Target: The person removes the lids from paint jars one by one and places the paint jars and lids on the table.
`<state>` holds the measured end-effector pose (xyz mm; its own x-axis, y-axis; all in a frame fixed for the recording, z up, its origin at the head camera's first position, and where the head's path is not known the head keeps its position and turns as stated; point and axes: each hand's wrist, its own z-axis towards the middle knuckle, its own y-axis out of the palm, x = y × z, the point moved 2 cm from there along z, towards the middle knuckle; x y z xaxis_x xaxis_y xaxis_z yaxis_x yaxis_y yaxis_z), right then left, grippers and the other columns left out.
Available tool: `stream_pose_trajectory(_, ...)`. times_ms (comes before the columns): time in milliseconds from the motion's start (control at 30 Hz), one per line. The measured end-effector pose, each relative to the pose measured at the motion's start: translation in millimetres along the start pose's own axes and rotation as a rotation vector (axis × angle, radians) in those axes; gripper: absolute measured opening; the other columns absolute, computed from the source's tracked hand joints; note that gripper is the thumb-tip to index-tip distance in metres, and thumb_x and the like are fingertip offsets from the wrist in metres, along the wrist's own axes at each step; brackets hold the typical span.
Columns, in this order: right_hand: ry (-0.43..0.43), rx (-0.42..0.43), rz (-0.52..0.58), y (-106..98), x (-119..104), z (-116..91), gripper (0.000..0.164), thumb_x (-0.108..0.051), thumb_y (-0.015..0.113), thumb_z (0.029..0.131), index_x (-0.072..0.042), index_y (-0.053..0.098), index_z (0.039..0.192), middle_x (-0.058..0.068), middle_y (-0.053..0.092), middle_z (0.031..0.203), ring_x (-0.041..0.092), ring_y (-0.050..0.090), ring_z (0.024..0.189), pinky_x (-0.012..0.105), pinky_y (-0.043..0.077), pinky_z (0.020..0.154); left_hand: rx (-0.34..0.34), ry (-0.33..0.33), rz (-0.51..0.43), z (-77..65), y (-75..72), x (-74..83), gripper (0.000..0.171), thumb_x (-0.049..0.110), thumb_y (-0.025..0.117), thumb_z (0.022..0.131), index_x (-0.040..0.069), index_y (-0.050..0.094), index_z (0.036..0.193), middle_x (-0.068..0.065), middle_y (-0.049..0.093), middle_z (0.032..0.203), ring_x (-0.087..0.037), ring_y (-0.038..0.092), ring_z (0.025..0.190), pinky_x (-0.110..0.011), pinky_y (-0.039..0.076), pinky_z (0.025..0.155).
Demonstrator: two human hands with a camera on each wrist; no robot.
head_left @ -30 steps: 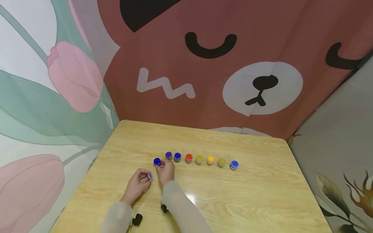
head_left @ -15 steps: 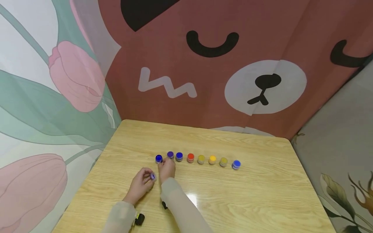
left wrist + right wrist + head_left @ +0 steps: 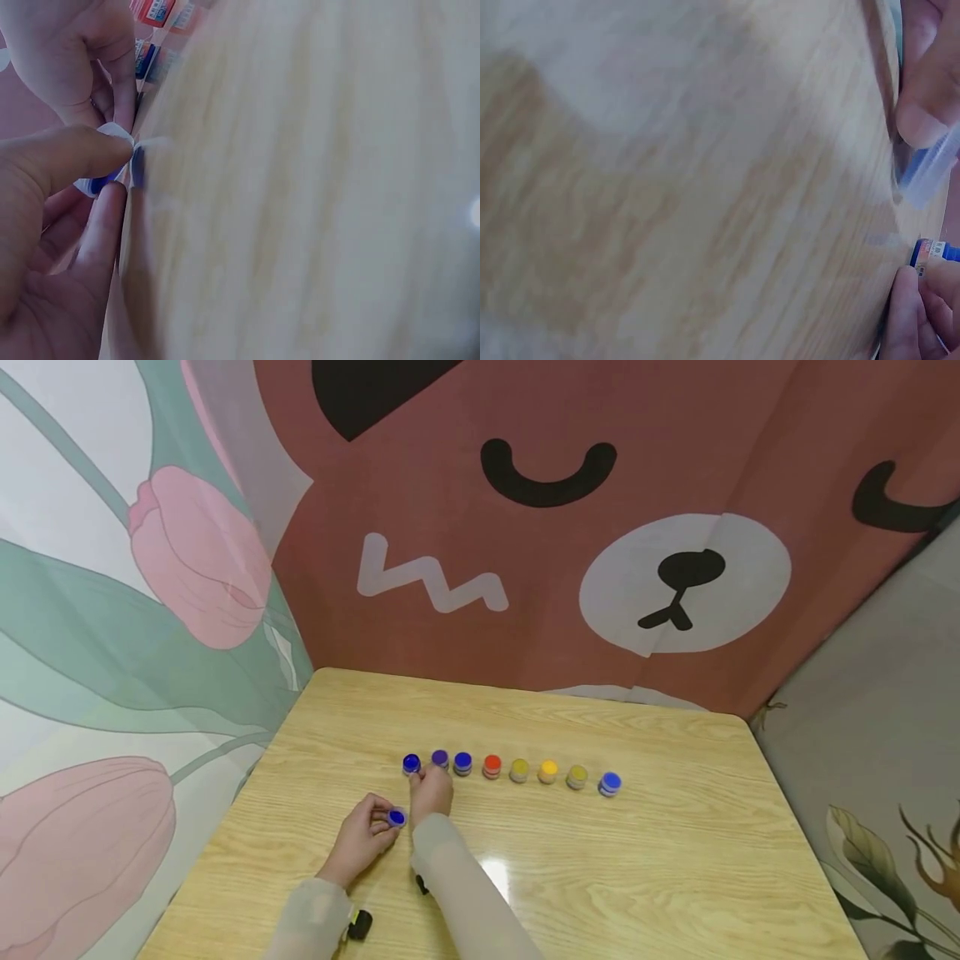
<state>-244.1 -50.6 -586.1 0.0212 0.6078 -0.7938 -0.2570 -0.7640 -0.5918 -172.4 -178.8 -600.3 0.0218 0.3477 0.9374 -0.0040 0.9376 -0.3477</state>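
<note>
At the left end of a row of small paint pots, an uncapped dark blue paint pot (image 3: pixel 411 763) stands upright in the head view. My right hand (image 3: pixel 432 792) pinches its near side between thumb and fingers; in the right wrist view this labelled pot (image 3: pixel 930 251) shows between the fingertips. Nearer the body, my left hand (image 3: pixel 358 837) pinches a round translucent lid (image 3: pixel 397 817), its inside coloured blue and facing up. The left wrist view has thumb and fingers on the lid's edges (image 3: pixel 116 131). A purple-topped pot (image 3: pixel 439 758) is partly hidden by the right hand.
Rightward the row goes on with a blue pot (image 3: pixel 462 764), a red pot (image 3: pixel 492 767), several yellowish ones such as the bright yellow pot (image 3: pixel 548 772), and a lighter blue pot (image 3: pixel 611 783). The wooden table (image 3: pixel 637 877) meets a bear-printed cloth (image 3: pixel 420 643) behind.
My right hand has slid the uncapped pot slightly away from the body, closer in line with the row. My left hand has turned the lid so its blue inside shows more.
</note>
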Motion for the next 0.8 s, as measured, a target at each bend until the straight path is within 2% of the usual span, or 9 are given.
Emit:
stream_pose_trajectory(100, -0.002, 0.006, -0.026, -0.8, 1.5, 1.5, 0.033, -0.007, 0.08, 0.083, -0.009, 0.059, 0.058, 0.0, 0.058, 0.06, 0.018, 0.053, 0.055, 0.032, 0.046, 0.051, -0.006, -0.01, 0.009, 1.1, 1.0, 0.4, 0.035, -0.013, 0.077, 0.079, -0.003, 0.059, 0.107, -0.014, 0.066, 0.104, -0.021, 0.064, 0.094, -0.025, 0.059, 0.079)
stream_pose_trajectory(233, -0.021, 0.02, -0.039, -1.9, 3.1, 1.6, 0.028, -0.007, 0.08, 0.083, -0.01, 0.065, 0.061, 0.001, 0.063, 0.062, 0.019, 0.058, 0.057, 0.032, 0.049, 0.053, -0.018, -0.006, 0.055, 2.5, 1.8, 0.6, 0.039, -0.011, 0.079, 0.079, -0.002, 0.059, 0.112, -0.01, 0.065, 0.102, -0.021, 0.063, 0.094, -0.024, 0.058, 0.075)
stream_pose_trajectory(400, -0.04, 0.029, -0.041, -4.9, 2.8, 0.4, 0.025, -0.008, 0.08, 0.084, -0.009, 0.066, 0.063, 0.002, 0.065, 0.064, 0.02, 0.061, 0.058, 0.031, 0.051, 0.054, -0.026, 0.022, 0.106, 2.7, 2.7, 0.9, 0.041, -0.01, 0.079, 0.079, -0.001, 0.06, 0.114, -0.008, 0.065, 0.102, -0.019, 0.062, 0.093, -0.023, 0.056, 0.072)
stream_pose_trajectory(600, -0.048, 0.025, -0.018, -6.5, 4.5, -0.3, 0.025, -0.008, 0.08, 0.084, -0.01, 0.066, 0.064, 0.0, 0.063, 0.064, 0.017, 0.059, 0.058, 0.029, 0.049, 0.054, -0.02, 0.036, 0.131, 3.1, 4.7, 0.9, 0.038, -0.011, 0.078, 0.079, -0.002, 0.062, 0.113, -0.01, 0.065, 0.104, -0.021, 0.062, 0.093, -0.024, 0.056, 0.072)
stream_pose_trajectory(800, -0.103, 0.056, 0.019, -6.9, 7.5, -3.1, 0.018, -0.003, 0.08, 0.082, -0.009, 0.069, 0.068, 0.0, 0.063, 0.065, 0.017, 0.059, 0.059, 0.029, 0.051, 0.056, -0.014, 0.041, 0.143, 3.6, 5.8, 0.9, 0.037, -0.012, 0.076, 0.08, -0.002, 0.062, 0.112, -0.011, 0.065, 0.105, -0.023, 0.062, 0.094, -0.024, 0.056, 0.072)
